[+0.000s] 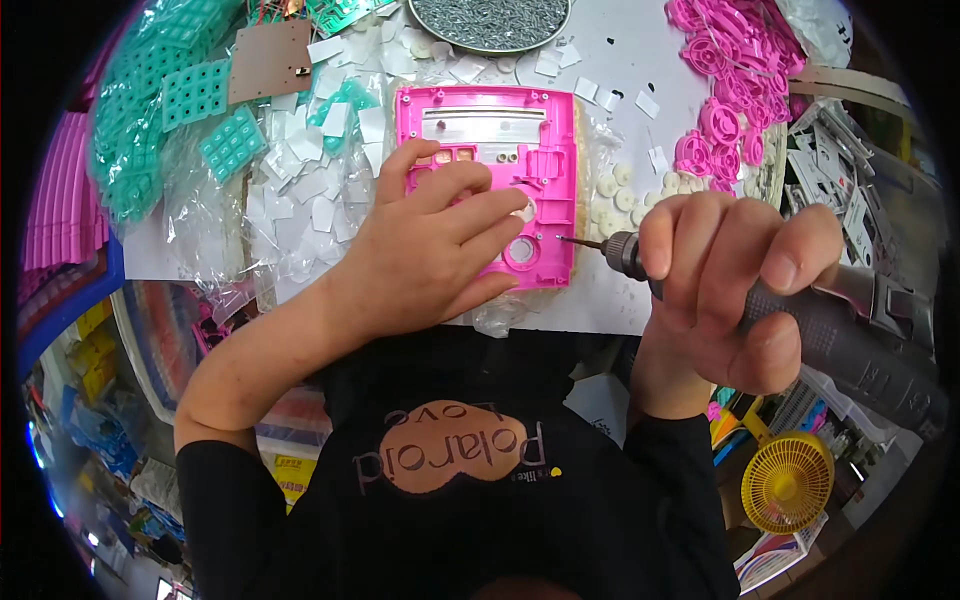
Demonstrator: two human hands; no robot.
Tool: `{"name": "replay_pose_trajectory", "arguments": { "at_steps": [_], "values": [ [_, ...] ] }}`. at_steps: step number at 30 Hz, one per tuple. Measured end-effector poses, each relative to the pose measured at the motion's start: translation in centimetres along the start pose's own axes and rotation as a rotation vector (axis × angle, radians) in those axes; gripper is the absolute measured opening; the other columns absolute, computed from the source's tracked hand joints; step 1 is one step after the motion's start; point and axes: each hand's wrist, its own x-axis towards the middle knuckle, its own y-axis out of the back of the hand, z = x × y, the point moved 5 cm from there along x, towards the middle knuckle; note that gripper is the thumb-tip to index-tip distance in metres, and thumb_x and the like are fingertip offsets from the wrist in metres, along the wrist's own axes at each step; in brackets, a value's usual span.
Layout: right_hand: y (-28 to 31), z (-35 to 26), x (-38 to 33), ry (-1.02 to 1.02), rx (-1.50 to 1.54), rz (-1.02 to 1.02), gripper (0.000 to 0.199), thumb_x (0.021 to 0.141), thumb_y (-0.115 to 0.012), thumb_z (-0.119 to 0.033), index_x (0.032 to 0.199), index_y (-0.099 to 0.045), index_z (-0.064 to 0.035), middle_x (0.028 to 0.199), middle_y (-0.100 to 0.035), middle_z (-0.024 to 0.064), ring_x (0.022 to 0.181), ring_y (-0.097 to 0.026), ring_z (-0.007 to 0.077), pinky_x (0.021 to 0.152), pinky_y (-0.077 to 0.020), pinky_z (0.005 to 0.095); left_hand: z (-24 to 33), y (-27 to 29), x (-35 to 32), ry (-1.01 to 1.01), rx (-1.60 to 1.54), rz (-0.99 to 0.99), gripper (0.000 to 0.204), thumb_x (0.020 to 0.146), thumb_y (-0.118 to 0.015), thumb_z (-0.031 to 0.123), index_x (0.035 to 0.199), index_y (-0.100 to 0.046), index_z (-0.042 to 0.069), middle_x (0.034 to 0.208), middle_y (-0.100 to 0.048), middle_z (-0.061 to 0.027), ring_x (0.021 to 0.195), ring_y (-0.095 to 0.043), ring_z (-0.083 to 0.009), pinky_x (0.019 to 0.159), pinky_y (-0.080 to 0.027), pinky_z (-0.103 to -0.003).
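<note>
Gripped in our right hand [725, 290], fingers wrapped fully around its barrel, a grey electric screwdriver [800, 320] points its bit at the pink plastic casing [490, 150] on the white worktable [620, 290]. Our left hand [430, 245] lies flat and open on the casing (teal keypad sheets [190, 90] lie well left).
</note>
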Motion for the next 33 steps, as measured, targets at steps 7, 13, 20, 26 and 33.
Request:
{"name": "replay_pose_trajectory", "arguments": {
  "at_steps": [7,13,20,26,33],
  "values": [
    [-0.1,0.2,-0.3,-0.051,-0.015,0.015,0.027,0.094,-0.068,-0.026,0.112,-0.052,-0.0141,0.069,-0.054,-0.0035,0.057,-0.048,0.0110,0.069,-0.0485,0.0322,0.2,-0.7,0.4,-0.048,0.161,-0.032,0.049,0.075,-0.079,0.036,0.116,-0.073,0.012,0.126,-0.066,0.0014,0.116,-0.058,-0.0206,0.114,-0.025,-0.061],
    [-0.2,2.4,-0.1,-0.010,-0.056,0.095,0.028,0.094,-0.067,-0.025,0.112,-0.051,-0.0123,0.067,-0.052,-0.0014,0.057,-0.047,0.0128,0.069,-0.0480,0.0337,0.8,-0.9,0.3,-0.055,0.218,-0.076,0.050,0.075,-0.079,0.034,0.119,-0.071,0.012,0.122,-0.064,0.0022,0.117,-0.057,-0.0186,0.117,-0.023,-0.062],
    [-0.6,4.4,-0.2,-0.072,-0.173,0.111,0.026,0.095,-0.067,-0.023,0.108,-0.049,-0.0099,0.066,-0.050,0.0013,0.057,-0.048,0.0143,0.068,-0.0482,0.0357,0.6,-0.7,0.7,-0.121,0.217,0.043,0.015,0.086,-0.068,0.026,0.092,-0.073,0.013,0.101,-0.065,0.0034,0.108,-0.059,-0.0126,0.122,-0.023,-0.056],
    [-0.7,4.7,-0.2,-0.084,-0.235,0.080,0.026,0.094,-0.067,-0.022,0.107,-0.048,-0.0097,0.065,-0.050,0.0019,0.057,-0.049,0.0151,0.067,-0.0486,0.0364,0.8,-0.5,0.5,-0.108,0.201,0.101,0.012,0.088,-0.064,0.019,0.089,-0.072,0.010,0.094,-0.063,0.0016,0.102,-0.059,-0.0129,0.121,-0.025,-0.054],
    [-1.0,4.8,0.0,-0.054,-0.206,0.104,0.026,0.093,-0.067,-0.019,0.107,-0.047,-0.0093,0.065,-0.050,0.0029,0.056,-0.049,0.0152,0.064,-0.0480,0.0365,1.2,-0.9,0.4,-0.111,0.262,0.106,0.015,0.087,-0.061,0.017,0.088,-0.072,0.007,0.089,-0.060,0.0001,0.100,-0.058,-0.0141,0.120,-0.028,-0.051]
  ]
}}
